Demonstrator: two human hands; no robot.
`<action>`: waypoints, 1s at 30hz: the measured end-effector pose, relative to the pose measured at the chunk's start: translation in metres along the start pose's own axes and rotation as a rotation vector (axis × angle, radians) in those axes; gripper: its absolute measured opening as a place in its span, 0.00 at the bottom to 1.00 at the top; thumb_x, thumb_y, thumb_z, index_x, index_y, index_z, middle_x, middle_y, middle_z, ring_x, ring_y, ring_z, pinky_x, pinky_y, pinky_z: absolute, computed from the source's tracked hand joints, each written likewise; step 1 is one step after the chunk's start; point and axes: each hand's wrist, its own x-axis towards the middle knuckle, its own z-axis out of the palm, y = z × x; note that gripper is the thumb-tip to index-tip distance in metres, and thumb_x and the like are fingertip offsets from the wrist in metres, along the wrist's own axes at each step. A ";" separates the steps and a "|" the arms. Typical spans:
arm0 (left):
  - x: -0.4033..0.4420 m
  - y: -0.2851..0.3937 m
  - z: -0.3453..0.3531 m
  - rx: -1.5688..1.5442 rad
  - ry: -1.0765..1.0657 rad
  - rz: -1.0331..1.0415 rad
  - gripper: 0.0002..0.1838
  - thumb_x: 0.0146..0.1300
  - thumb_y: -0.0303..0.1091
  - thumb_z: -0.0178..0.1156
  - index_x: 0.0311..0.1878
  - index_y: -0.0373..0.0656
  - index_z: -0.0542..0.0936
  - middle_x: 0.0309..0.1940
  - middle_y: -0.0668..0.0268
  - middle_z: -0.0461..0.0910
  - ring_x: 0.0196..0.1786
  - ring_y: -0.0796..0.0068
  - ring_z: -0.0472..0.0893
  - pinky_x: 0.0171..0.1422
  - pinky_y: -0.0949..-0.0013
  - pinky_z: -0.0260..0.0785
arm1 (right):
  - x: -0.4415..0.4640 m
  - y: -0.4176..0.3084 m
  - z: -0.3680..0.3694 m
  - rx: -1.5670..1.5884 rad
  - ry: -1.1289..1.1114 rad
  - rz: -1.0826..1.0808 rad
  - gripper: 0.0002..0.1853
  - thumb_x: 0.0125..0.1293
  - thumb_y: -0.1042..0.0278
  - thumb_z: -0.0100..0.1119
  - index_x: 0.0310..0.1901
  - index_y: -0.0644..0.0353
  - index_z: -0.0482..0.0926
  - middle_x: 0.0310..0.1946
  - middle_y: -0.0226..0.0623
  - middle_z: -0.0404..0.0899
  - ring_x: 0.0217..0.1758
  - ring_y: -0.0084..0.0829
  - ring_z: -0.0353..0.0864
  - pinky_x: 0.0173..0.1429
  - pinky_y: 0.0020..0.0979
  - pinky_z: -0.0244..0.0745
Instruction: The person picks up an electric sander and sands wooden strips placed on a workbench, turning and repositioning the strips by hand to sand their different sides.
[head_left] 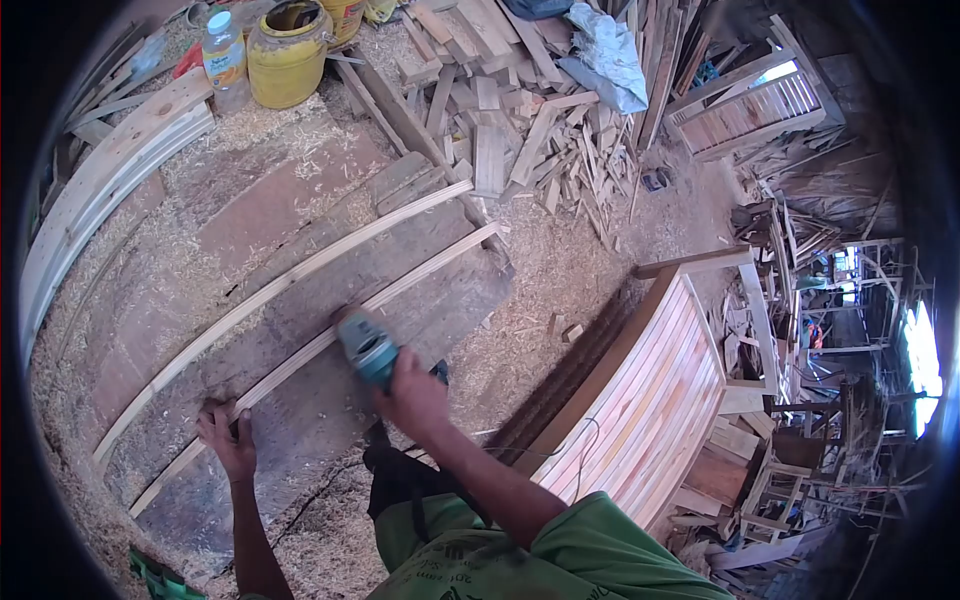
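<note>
Workshop, floor strewn with shavings and offcuts (490,150). One low counter (420,250), dusty, carrying two slender curved wooden strips, roughly side by side: far strip (330,252), near strip (285,373). One teal power tool (366,348), over the near strip about its middle, grasped in the right hand (415,397). Left hand (231,442): fingers bent over the near strip, further left; pinching or merely pressing, I cannot tell. Beyond: yellow bucket (287,65), bottle (224,60) beside it. Rightward: slatted wooden piece (640,395).
</note>
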 end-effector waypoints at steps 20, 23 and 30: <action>0.000 -0.006 0.007 0.044 0.048 0.047 0.19 0.69 0.43 0.65 0.57 0.44 0.80 0.58 0.52 0.72 0.62 0.47 0.68 0.67 0.44 0.55 | 0.141 0.179 -0.142 0.053 0.423 0.247 0.32 0.60 0.51 0.70 0.52 0.70 0.69 0.39 0.67 0.84 0.46 0.67 0.85 0.51 0.57 0.79; -0.002 -0.004 0.006 0.052 0.016 0.010 0.19 0.69 0.45 0.64 0.57 0.45 0.80 0.58 0.53 0.71 0.62 0.48 0.68 0.67 0.43 0.55 | 0.123 0.157 -0.120 0.014 0.319 0.192 0.33 0.60 0.52 0.71 0.55 0.69 0.68 0.38 0.65 0.85 0.44 0.66 0.85 0.49 0.57 0.80; -0.001 0.001 0.004 0.070 0.044 0.039 0.19 0.70 0.48 0.63 0.57 0.47 0.81 0.55 0.55 0.72 0.61 0.49 0.68 0.66 0.46 0.56 | 0.056 0.074 -0.035 -0.008 0.063 -0.022 0.39 0.59 0.54 0.73 0.63 0.66 0.63 0.39 0.59 0.85 0.39 0.61 0.88 0.45 0.56 0.84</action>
